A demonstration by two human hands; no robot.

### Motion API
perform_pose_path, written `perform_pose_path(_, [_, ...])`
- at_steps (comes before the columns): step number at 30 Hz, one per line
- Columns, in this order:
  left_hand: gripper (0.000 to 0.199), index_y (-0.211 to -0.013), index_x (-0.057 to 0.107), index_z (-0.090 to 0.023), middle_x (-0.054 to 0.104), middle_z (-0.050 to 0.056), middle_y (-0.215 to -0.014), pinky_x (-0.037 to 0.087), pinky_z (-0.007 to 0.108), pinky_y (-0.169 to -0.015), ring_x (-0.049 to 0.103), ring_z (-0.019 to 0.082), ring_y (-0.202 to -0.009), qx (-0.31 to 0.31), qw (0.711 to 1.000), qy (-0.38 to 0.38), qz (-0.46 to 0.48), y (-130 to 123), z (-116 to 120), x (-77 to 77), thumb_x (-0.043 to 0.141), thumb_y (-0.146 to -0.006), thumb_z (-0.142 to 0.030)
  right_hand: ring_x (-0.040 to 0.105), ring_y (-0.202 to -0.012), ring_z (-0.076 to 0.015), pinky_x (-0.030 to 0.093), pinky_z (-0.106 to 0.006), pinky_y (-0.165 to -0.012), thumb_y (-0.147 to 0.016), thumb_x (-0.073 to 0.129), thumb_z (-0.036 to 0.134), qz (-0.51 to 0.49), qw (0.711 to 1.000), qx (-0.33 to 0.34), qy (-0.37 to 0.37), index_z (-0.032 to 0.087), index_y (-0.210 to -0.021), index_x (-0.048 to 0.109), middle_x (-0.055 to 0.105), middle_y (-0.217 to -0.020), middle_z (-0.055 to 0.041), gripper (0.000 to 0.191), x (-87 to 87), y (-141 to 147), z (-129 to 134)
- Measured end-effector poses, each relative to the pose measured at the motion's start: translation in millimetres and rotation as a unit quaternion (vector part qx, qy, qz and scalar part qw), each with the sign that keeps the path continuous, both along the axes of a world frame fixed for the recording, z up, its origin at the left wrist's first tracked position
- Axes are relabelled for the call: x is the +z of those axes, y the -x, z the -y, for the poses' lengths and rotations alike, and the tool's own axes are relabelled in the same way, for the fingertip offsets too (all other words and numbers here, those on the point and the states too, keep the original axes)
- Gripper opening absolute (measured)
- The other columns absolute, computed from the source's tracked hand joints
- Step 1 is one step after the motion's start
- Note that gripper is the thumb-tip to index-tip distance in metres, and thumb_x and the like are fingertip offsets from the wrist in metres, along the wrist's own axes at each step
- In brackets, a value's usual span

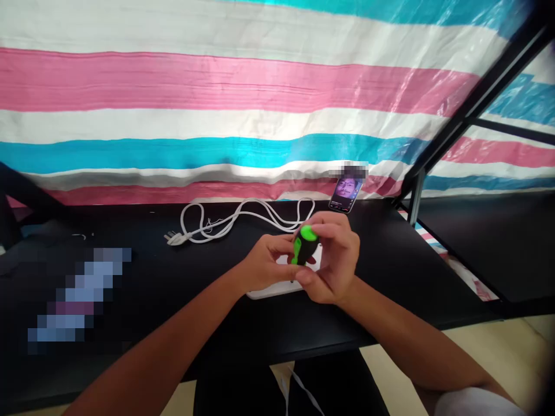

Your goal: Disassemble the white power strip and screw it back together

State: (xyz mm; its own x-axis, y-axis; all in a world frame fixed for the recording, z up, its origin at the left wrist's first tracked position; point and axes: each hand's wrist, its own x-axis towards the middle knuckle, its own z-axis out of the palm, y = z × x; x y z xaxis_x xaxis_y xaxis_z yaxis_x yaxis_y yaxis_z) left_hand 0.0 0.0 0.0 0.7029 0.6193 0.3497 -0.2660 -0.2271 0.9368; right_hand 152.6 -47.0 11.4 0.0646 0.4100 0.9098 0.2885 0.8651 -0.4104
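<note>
Legs (288, 387) in black pants were closest, under the edge of the black table (173, 323), with two pale strings (306, 393) hanging down between them. Two bare arms reached in over the table. The left hand (269, 263) was partly closed, with its thumb and fingers on one side of a small black and green tool (306, 245). The right hand (333, 254) was curled around the other side, with its thumb low and its fingers up by the round green end. Both hands held the tool up above a white power strip (269, 290). The hands hid most of the strip, so only bits of it showed. Behind the hands, a white cord (243, 211) lay in loops on the table, and its plug (177, 238) sat at the left end of the loops. A phone (346, 193) leaned at the back of the table, near the right hand, with a lit picture on it. Off to the left was something blurred into blue squares (82, 294), too hard to make out. Behind it all hung a shiny sheet (217, 81) with pink, white and blue stripes.
</note>
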Motion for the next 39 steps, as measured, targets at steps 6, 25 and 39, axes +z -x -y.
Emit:
perform_pose_path(6, [0.029, -0.077, 0.073, -0.015, 0.060, 0.001, -0.077, 0.046, 0.026, -0.066, 0.054, 0.013, -0.072, 0.006, 0.997, -0.080, 0.005, 0, -1, -0.4, 0.091, -0.076, -0.037, 0.068, -0.093, -0.0242, 0.061, -0.041, -0.070, -0.095, 0.065, 0.022, -0.029, 0.999, 0.008, 0.025, 0.028, -0.124, 0.064, 0.065, -0.106, -0.0083, 0.030, 2.6, 3, 9])
perform_pose_path(25, [0.024, -0.105, 0.070, -0.017, 0.065, 0.003, -0.094, 0.052, 0.029, -0.081, 0.062, 0.015, -0.087, -0.092, 0.994, 0.046, 0.036, 5, -3, 1.3, 0.082, -0.088, -0.029, 0.065, -0.091, -0.0238, 0.057, -0.043, -0.074, -0.102, 0.048, 0.024, 0.042, 0.999, -0.023, -0.011, 0.024, -0.134, 0.065, 0.069, -0.103, -0.0089, 0.036, 6.8, -5, 8])
perform_pose_path(39, [0.031, -0.093, 0.063, -0.017, 0.055, -0.003, -0.081, 0.047, 0.025, -0.072, 0.051, 0.011, -0.075, -0.010, 0.997, -0.069, 0.011, 3, 0, 6.1, 0.088, -0.077, -0.023, 0.067, -0.085, -0.0252, 0.058, -0.046, -0.073, -0.101, 0.052, 0.029, 0.039, 0.999, -0.007, 0.014, 0.024, -0.139, 0.059, 0.068, -0.101, -0.0096, 0.039, -2.1, 0, 9])
